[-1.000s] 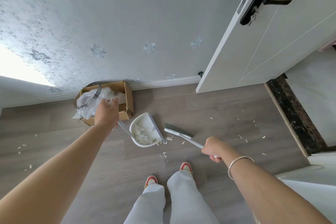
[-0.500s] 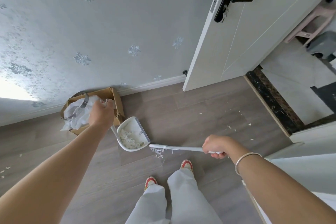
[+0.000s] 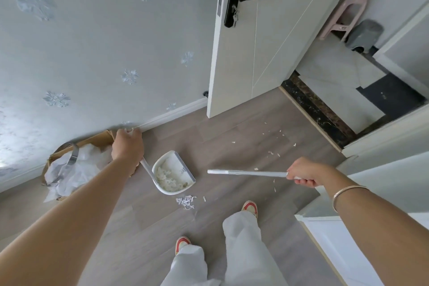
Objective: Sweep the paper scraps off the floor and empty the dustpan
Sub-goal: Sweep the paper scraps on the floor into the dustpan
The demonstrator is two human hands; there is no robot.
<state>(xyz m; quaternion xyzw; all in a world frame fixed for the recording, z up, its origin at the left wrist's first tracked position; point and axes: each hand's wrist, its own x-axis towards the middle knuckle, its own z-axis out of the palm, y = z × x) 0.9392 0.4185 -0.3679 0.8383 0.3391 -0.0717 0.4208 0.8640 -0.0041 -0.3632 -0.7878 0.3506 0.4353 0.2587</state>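
Observation:
My left hand point(image 3: 127, 144) grips the top of the long handle of a white dustpan point(image 3: 173, 170), which stands on the wood floor and holds a heap of paper scraps. My right hand point(image 3: 304, 172) grips a white broom point(image 3: 246, 172) by its handle; the broom lies nearly level, its head end pointing left, lifted off the floor. A small pile of paper scraps point(image 3: 185, 201) lies just in front of the dustpan's rim. More loose scraps point(image 3: 271, 146) are scattered on the floor to the right, near the doorway.
A cardboard box point(image 3: 76, 165) lined with a white bag stands against the wall, left of the dustpan. An open white door point(image 3: 255, 42) stands ahead. A dark threshold point(image 3: 315, 114) leads to a tiled room. White furniture point(image 3: 343, 239) is at the right. My feet are below.
The broom head has lifted off the floor and swung away from the dustpan, leaving a small scrap pile in front of it. My view has turned right, showing the doorway.

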